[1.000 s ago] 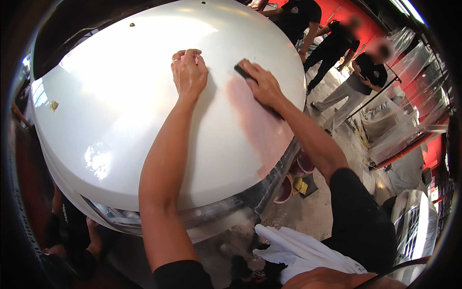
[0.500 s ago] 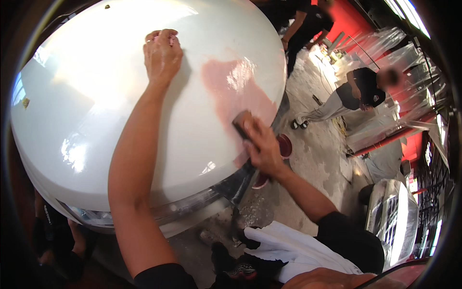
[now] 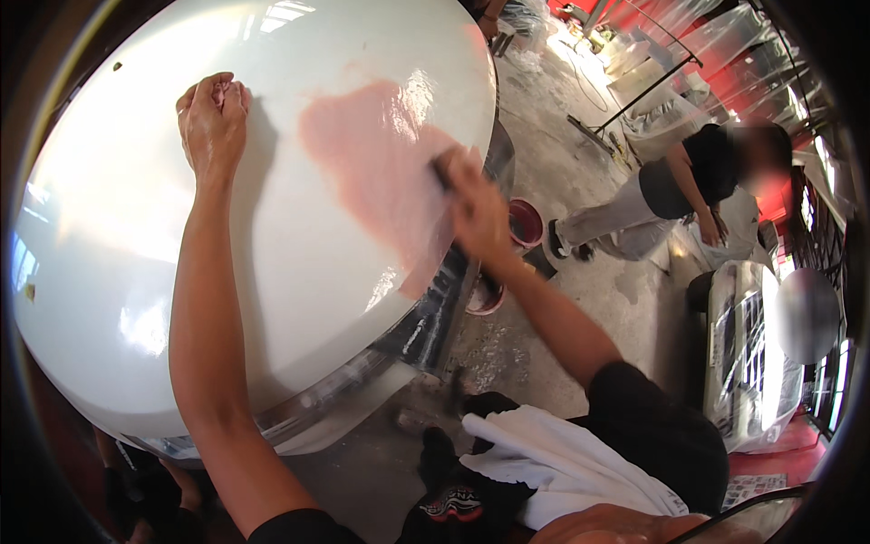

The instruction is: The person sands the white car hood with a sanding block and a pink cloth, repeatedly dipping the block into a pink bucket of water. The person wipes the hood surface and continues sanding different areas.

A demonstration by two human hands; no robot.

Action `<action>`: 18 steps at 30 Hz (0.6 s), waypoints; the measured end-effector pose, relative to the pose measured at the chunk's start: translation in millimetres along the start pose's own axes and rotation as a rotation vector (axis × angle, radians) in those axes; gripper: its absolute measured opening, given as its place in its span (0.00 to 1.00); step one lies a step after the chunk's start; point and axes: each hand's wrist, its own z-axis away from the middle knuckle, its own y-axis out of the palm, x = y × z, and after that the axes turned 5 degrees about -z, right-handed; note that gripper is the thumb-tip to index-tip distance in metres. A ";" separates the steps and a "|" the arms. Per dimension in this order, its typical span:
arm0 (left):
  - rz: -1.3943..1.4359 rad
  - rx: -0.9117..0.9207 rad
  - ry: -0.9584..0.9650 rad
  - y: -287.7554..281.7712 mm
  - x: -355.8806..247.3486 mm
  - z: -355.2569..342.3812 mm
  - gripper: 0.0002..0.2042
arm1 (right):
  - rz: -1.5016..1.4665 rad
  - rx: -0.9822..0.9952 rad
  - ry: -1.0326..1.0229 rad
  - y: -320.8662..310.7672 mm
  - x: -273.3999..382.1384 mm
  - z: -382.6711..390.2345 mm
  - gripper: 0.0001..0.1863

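A white car hood [image 3: 118, 227] fills the left and middle of the view, with a dull pinkish patch [image 3: 349, 150] on its right half. My left hand [image 3: 210, 122] rests on the hood left of the patch, fingers curled round a small crumpled pink pad or cloth [image 3: 224, 93]. My right hand [image 3: 476, 208], blurred by motion, grips a dark sanding block [image 3: 442, 168] on the right part of the patch, near the hood's edge.
Red buckets [image 3: 524, 222] stand on the concrete floor [image 3: 557, 354] beside the car. A co-worker [image 3: 680, 186] in pale trousers stands at right; others show partly at top and lower left [image 3: 136, 490]. Behind are a plastic-covered car part [image 3: 743, 354], metal stands [image 3: 634, 100] and plastic sheeting.
My right hand with the block went down along the patch, then back up. The whole view has shifted rightward, putting my left hand further left in it. The co-worker at right has moved.
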 end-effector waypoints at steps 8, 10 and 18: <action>-0.213 -0.003 0.052 -18.3 16.7 -4.8 0.15 | -0.140 0.104 0.017 -1.9 41.5 53.2 0.34; -0.120 0.003 0.061 -4.8 6.2 1.6 0.14 | -0.057 0.040 0.031 -0.8 14.3 35.6 0.34; -0.247 -0.092 0.131 -10.1 14.0 3.4 0.18 | -0.205 0.092 -0.028 -1.7 53.0 37.8 0.28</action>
